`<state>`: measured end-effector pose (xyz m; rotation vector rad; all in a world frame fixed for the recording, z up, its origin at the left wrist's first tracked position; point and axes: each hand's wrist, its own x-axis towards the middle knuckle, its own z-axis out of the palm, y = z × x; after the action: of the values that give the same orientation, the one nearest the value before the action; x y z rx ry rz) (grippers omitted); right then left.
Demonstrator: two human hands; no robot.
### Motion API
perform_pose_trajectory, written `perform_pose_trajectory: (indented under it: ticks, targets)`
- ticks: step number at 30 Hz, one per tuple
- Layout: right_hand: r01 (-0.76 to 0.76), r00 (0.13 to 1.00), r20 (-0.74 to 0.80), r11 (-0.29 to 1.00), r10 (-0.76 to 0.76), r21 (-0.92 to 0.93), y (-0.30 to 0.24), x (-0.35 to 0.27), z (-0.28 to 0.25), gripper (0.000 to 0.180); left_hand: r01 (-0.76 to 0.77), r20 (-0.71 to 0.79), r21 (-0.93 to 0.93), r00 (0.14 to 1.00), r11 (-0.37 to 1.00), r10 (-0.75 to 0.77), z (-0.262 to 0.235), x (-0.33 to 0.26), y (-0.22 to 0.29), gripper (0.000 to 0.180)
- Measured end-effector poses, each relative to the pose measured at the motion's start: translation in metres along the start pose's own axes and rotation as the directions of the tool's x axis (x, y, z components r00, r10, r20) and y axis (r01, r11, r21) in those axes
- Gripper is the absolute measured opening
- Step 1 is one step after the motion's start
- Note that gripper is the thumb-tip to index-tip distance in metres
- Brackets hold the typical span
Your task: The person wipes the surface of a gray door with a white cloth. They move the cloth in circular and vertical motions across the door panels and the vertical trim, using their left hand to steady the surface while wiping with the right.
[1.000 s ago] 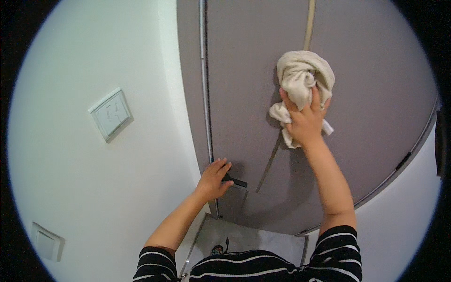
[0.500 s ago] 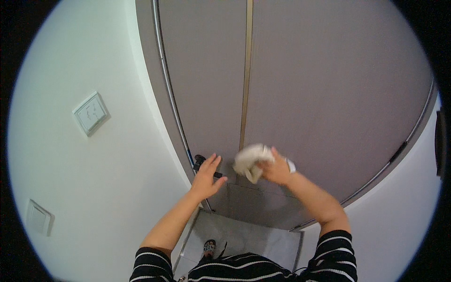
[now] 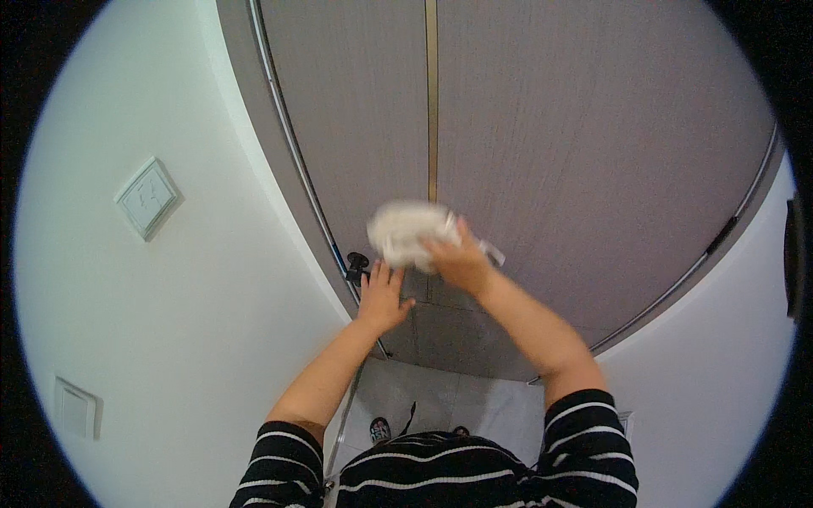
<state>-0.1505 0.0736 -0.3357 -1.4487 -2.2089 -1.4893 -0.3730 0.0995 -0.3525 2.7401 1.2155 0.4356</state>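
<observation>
My right hand (image 3: 461,261) grips a cream-coloured cloth (image 3: 411,230), bunched up and blurred by motion, against or just off the grey-brown door (image 3: 542,127). A vertical gold strip (image 3: 433,102) runs down the door behind the cloth. Lower and to the left, my left hand (image 3: 383,296) has its fingers spread and holds nothing visible. Its fingertips are beside the black door handle (image 3: 356,266) at the door's left edge, partly covering it; whether they touch it cannot be made out.
White walls flank the door, the left one with a socket plate (image 3: 148,199) and a lower switch plate (image 3: 76,409). Dark seals line the metal door frame (image 3: 292,140). Grey floor tiles (image 3: 487,402) and my shoe (image 3: 380,429) show below.
My right hand has moved up and to the left with the cloth. My left hand has shifted slightly right, its fingers still apart. The view has tilted a little.
</observation>
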Motion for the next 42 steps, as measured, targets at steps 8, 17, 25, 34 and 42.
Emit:
perform_pose_trajectory:
  ticks: [8, 17, 25, 34, 42]
  targets:
    - [0.461, 0.641, 0.592, 0.862, -0.488, 0.212, -0.090, -0.072, 0.030, 0.043, -0.179, 0.038, 0.108, 0.984, 0.978, 0.176, 0.008, -0.028, -0.030, 0.073]
    - [-0.062, 0.990, 0.133, 0.988, 0.043, 0.141, 0.025, 0.067, -0.046, 0.032, -0.144, -0.240, 0.005, 0.960, 0.990, 0.141, -0.021, -0.015, -0.079, 0.057]
    - [-0.136, 0.973, -0.161, 0.975, 0.165, 0.178, -0.019, 0.109, -0.035, 0.037, -0.180, -0.132, 0.014, 0.975, 0.984, 0.180, 0.015, -0.035, -0.088, 0.063]
    - [0.389, 0.874, 0.218, 0.894, -0.435, 0.223, -0.031, 0.007, -0.005, 0.031, -0.252, -0.023, 0.082, 0.967, 0.964, 0.255, 0.001, -0.067, -0.086, 0.064]
    - [-0.317, 0.927, -0.212, 0.948, 0.311, 0.005, 0.124, 0.047, -0.117, 0.028, -0.422, -0.589, 0.041, 0.722, 0.906, 0.363, -0.089, 0.016, -0.047, 0.063]
